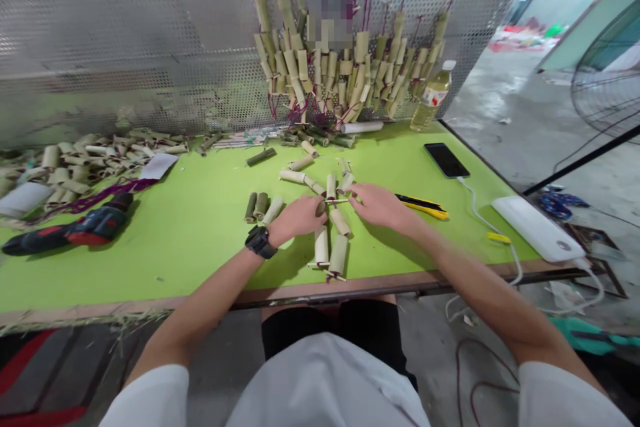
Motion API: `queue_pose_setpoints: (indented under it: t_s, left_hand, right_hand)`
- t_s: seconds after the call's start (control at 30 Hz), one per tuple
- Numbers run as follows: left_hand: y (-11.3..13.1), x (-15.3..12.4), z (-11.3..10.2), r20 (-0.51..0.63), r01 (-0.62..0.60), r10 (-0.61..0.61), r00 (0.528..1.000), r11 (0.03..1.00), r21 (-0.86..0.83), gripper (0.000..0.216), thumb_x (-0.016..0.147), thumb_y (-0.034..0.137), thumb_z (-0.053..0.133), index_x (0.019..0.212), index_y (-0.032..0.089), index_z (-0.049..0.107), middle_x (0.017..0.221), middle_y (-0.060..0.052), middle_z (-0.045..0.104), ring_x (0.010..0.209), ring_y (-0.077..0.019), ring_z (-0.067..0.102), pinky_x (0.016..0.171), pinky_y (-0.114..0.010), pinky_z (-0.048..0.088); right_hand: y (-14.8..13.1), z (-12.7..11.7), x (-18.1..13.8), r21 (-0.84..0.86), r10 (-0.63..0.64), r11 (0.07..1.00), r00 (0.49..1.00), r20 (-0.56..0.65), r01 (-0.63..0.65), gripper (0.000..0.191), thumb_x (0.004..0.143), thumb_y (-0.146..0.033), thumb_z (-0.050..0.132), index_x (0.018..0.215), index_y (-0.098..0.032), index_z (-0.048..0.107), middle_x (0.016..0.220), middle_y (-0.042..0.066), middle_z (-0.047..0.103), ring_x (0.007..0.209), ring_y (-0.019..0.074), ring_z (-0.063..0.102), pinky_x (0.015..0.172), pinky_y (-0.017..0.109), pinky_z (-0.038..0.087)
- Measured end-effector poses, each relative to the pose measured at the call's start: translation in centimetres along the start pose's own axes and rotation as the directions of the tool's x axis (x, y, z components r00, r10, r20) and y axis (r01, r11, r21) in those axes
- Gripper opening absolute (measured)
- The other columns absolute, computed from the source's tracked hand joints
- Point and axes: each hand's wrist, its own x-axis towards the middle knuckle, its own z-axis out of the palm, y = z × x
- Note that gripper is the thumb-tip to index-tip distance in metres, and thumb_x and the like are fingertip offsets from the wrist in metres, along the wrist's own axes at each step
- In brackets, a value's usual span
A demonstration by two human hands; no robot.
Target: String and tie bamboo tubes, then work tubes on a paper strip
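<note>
A jointed figure of short bamboo tubes [339,253], strung on purple cord with small cross sticks at its lower ends, lies at the table's front edge. My left hand [304,217], with a black watch at the wrist, has its fingers curled on the figure's left middle. On the other side my right hand [379,204] is closed with fingertips pinching the figure's upper right part. Between the hands runs a thin stick [337,200]. The fingers partly hide what they grip. Several loose tubes [261,205] stand or lie left of my left hand.
A cordless drill [95,223] and a pile of bamboo pieces [75,167] are on the left. A yellow cutter knife [424,207], phone [446,160] and white power bank [537,228] lie right. Strung bamboo figures [345,73] hang on the mesh panel near a bottle [431,99].
</note>
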Motion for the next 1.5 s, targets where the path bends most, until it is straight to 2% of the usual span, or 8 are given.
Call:
queue_pose_setpoints:
  t_s: [0.13,0.23,0.33,0.47,0.7,0.83,1.03,1.5]
  left_hand:
    - [-0.2,-0.2,-0.4,0.037,0.012,-0.013,0.999,0.999,0.044,0.019,0.098,0.030,0.054,0.109,0.018,0.063,0.099,-0.012,0.071,0.077,-0.0263,0.066,0.061,-0.035,0.042]
    - [-0.6,-0.5,-0.5,0.072,0.004,-0.008,0.997,0.999,0.046,0.028,0.098,0.031,0.055,0.120,0.017,0.064,0.108,-0.013,0.070,0.081,-0.0272,0.067,0.067,-0.036,0.047]
    - [-1.0,-1.0,-0.3,0.087,-0.004,0.003,0.996,1.000,0.015,0.046,0.099,0.033,0.056,0.141,0.017,0.057,0.118,-0.014,0.066,0.087,-0.0280,0.067,0.074,-0.037,0.050]
    - [-1.0,-1.4,0.6,-0.027,-0.074,0.073,0.997,0.997,-0.038,0.061,0.100,0.025,0.050,0.161,0.020,0.041,0.129,-0.016,0.058,0.106,-0.0316,0.064,0.082,-0.040,0.053]
    - [-1.6,-0.7,2.5,-0.131,-0.224,0.198,0.971,0.946,-0.235,0.043,0.105,0.017,0.040,0.139,0.023,0.065,0.136,-0.014,0.058,0.126,-0.0299,0.059,0.107,-0.045,0.052]
    - [-2.2,-0.4,3.1,-0.189,-0.279,0.231,0.954,0.915,-0.290,0.043,0.101,0.010,0.039,0.128,0.021,0.070,0.137,-0.014,0.058,0.131,-0.0280,0.057,0.115,-0.046,0.047]
    - [-1.4,-1.2,3.1,-0.101,-0.225,0.204,0.974,0.935,-0.275,0.056,0.100,0.008,0.033,0.142,0.028,0.064,0.152,-0.012,0.054,0.146,-0.0319,0.046,0.117,-0.055,0.041]
    - [-1.0,-1.9,2.6,-0.100,-0.191,0.167,0.981,0.929,-0.316,0.046,0.101,0.014,0.034,0.109,0.026,0.078,0.137,-0.009,0.059,0.137,-0.0308,0.050,0.120,-0.056,0.035]
  right_hand:
    - [1.5,2.1,4.3,-0.063,-0.266,0.964,0.956,-0.125,0.260,0.046,0.105,-0.024,0.048,0.148,-0.020,0.066,0.159,0.017,0.055,0.142,0.0361,0.056,0.118,0.055,0.047]
    - [2.4,3.0,7.0,-0.137,-0.372,0.923,0.925,-0.076,0.360,0.049,0.104,-0.020,0.049,0.148,-0.025,0.068,0.163,0.013,0.053,0.151,0.0374,0.046,0.124,0.064,0.037]
    - [2.7,3.2,8.5,-0.147,-0.381,0.917,0.924,-0.040,0.372,0.053,0.103,-0.017,0.048,0.151,-0.030,0.066,0.162,0.013,0.054,0.147,0.0366,0.050,0.120,0.064,0.039]
    - [2.5,3.3,9.0,-0.167,-0.327,0.935,0.943,-0.064,0.313,0.055,0.104,-0.021,0.048,0.156,-0.031,0.060,0.160,0.015,0.054,0.138,0.0381,0.056,0.112,0.065,0.044]
    - [2.2,3.9,8.0,-0.139,-0.245,0.966,0.944,-0.220,0.219,0.048,0.107,-0.030,0.046,0.150,-0.019,0.063,0.160,0.022,0.049,0.144,0.0401,0.048,0.117,0.063,0.038]
    - [1.8,3.7,7.4,-0.115,-0.224,0.972,0.951,-0.211,0.204,0.044,0.107,-0.023,0.045,0.145,-0.021,0.066,0.150,0.021,0.056,0.137,0.0393,0.050,0.113,0.061,0.037]
    - [2.2,4.4,7.5,-0.027,-0.207,0.978,0.943,-0.259,0.208,0.043,0.110,-0.028,0.043,0.141,-0.028,0.072,0.133,0.015,0.064,0.109,0.0305,0.062,0.100,0.053,0.044]
    - [2.7,4.6,7.8,-0.010,-0.171,0.985,0.946,-0.275,0.175,0.041,0.109,-0.030,0.050,0.141,-0.030,0.075,0.136,0.015,0.062,0.101,0.0267,0.060,0.095,0.048,0.044]
